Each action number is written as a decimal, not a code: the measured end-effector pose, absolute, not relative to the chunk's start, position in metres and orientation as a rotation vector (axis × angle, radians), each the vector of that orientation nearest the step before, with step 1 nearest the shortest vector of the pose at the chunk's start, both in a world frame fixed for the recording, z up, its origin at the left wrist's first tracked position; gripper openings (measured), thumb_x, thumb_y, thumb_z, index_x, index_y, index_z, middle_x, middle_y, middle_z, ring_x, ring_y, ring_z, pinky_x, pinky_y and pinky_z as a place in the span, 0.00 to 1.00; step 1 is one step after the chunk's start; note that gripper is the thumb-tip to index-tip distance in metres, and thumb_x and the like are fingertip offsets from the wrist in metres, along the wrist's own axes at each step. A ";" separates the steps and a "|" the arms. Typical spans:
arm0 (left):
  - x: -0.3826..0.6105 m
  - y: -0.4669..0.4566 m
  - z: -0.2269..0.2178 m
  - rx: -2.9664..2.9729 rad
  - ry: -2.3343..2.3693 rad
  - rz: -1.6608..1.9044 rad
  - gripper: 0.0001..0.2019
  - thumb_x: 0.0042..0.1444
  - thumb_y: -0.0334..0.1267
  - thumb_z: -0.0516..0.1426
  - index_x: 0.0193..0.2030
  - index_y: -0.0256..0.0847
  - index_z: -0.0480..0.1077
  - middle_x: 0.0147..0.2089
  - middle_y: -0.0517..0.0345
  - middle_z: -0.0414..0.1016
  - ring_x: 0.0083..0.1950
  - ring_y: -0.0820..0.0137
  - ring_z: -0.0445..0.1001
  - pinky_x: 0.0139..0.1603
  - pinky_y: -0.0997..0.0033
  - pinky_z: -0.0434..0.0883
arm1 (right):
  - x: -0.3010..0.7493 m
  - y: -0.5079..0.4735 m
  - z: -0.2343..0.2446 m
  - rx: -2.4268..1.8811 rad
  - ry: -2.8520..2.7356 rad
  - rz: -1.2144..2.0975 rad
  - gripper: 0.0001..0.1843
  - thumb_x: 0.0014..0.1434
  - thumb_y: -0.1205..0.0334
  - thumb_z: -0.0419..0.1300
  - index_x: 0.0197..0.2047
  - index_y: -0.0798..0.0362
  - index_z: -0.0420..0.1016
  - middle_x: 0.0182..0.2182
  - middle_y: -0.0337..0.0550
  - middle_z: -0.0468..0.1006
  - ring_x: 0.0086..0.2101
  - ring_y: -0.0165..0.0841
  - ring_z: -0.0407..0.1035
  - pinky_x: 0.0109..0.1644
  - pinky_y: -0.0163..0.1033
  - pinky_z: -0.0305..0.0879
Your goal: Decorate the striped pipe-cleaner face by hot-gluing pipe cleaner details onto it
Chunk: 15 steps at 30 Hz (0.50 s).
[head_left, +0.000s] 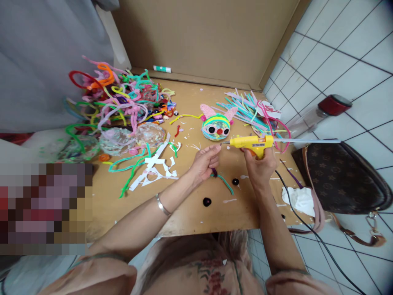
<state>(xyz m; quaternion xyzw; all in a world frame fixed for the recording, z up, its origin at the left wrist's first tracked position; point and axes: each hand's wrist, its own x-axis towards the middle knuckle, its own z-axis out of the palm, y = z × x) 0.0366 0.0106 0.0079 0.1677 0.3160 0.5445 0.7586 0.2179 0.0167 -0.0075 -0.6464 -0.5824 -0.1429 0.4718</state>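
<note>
My right hand is closed around the handle of a yellow glue gun, whose nozzle points left toward my left hand. My left hand is closed, its fingertips pinching a small piece right at the nozzle tip; a green pipe cleaner with a dark end lies just under it. Just beyond the nozzle sits a round pipe-cleaner face with pink ears, black-and-white eyes and a red nose. A long clear glue stick juts out of the gun's back.
A heap of coloured pipe cleaners fills the table's left. White paper cutouts lie centre-left. A bundle of straight pipe cleaners, a brown patterned bag, a red-capped bottle and a white tissue are at right. Black eye beads lie near the front edge.
</note>
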 end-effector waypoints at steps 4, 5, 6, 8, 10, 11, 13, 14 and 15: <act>0.036 0.010 0.009 0.367 0.696 1.178 0.22 0.42 0.36 0.75 0.26 0.37 0.64 0.18 0.77 0.47 0.18 0.87 0.44 0.19 0.83 0.42 | 0.218 0.016 -0.007 -1.587 -1.432 -0.332 0.15 0.54 0.48 0.65 0.36 0.49 0.69 0.31 0.44 0.75 0.35 0.42 0.71 0.42 0.46 0.69; 0.036 0.010 0.009 0.366 0.700 1.177 0.22 0.42 0.36 0.75 0.26 0.37 0.64 0.18 0.77 0.47 0.18 0.87 0.43 0.19 0.83 0.42 | 0.218 0.015 -0.008 -1.590 -1.441 -0.324 0.15 0.54 0.48 0.65 0.37 0.49 0.69 0.31 0.44 0.75 0.35 0.42 0.71 0.42 0.46 0.69; 0.036 0.010 0.009 0.365 0.703 1.177 0.22 0.42 0.36 0.75 0.26 0.37 0.64 0.18 0.77 0.47 0.18 0.87 0.43 0.19 0.83 0.42 | 0.217 0.015 -0.008 -1.593 -1.447 -0.319 0.15 0.54 0.49 0.64 0.37 0.49 0.70 0.32 0.44 0.76 0.35 0.42 0.71 0.42 0.46 0.69; 0.036 0.010 0.009 0.367 0.701 1.179 0.22 0.42 0.36 0.75 0.26 0.37 0.64 0.18 0.77 0.46 0.18 0.87 0.43 0.19 0.83 0.42 | 0.217 0.015 -0.008 -1.600 -1.446 -0.325 0.15 0.54 0.49 0.64 0.38 0.50 0.71 0.32 0.45 0.76 0.34 0.41 0.71 0.41 0.46 0.69; 0.036 0.011 0.008 0.371 0.689 1.185 0.22 0.41 0.36 0.75 0.26 0.38 0.63 0.18 0.77 0.47 0.18 0.87 0.43 0.19 0.83 0.42 | 0.218 0.015 -0.008 -1.603 -1.434 -0.344 0.15 0.54 0.48 0.64 0.38 0.50 0.71 0.32 0.44 0.76 0.34 0.41 0.71 0.41 0.45 0.69; 0.036 0.011 0.008 0.375 0.681 1.187 0.22 0.40 0.36 0.75 0.25 0.38 0.63 0.18 0.77 0.47 0.18 0.87 0.43 0.19 0.83 0.42 | 0.218 0.015 -0.008 -1.600 -1.433 -0.351 0.15 0.55 0.48 0.64 0.38 0.50 0.71 0.32 0.44 0.76 0.34 0.41 0.71 0.40 0.45 0.69; 0.036 0.011 0.007 0.381 0.668 1.189 0.23 0.39 0.37 0.76 0.25 0.38 0.63 0.18 0.77 0.48 0.17 0.87 0.43 0.18 0.83 0.42 | 0.218 0.015 -0.008 -1.587 -1.440 -0.356 0.15 0.55 0.48 0.64 0.39 0.50 0.72 0.32 0.44 0.76 0.34 0.41 0.71 0.40 0.45 0.69; 0.036 0.011 0.006 0.383 0.664 1.189 0.23 0.38 0.37 0.76 0.25 0.38 0.63 0.17 0.77 0.48 0.17 0.87 0.43 0.18 0.83 0.42 | 0.218 0.015 -0.009 -1.578 -1.450 -0.352 0.15 0.55 0.48 0.64 0.39 0.50 0.72 0.32 0.44 0.76 0.34 0.41 0.71 0.40 0.45 0.69; 0.036 0.011 0.006 0.385 0.662 1.190 0.23 0.38 0.37 0.76 0.25 0.38 0.63 0.17 0.77 0.48 0.17 0.87 0.43 0.18 0.83 0.42 | 0.218 0.015 -0.009 -1.570 -1.457 -0.348 0.16 0.55 0.48 0.64 0.40 0.50 0.72 0.32 0.44 0.76 0.33 0.40 0.70 0.40 0.44 0.69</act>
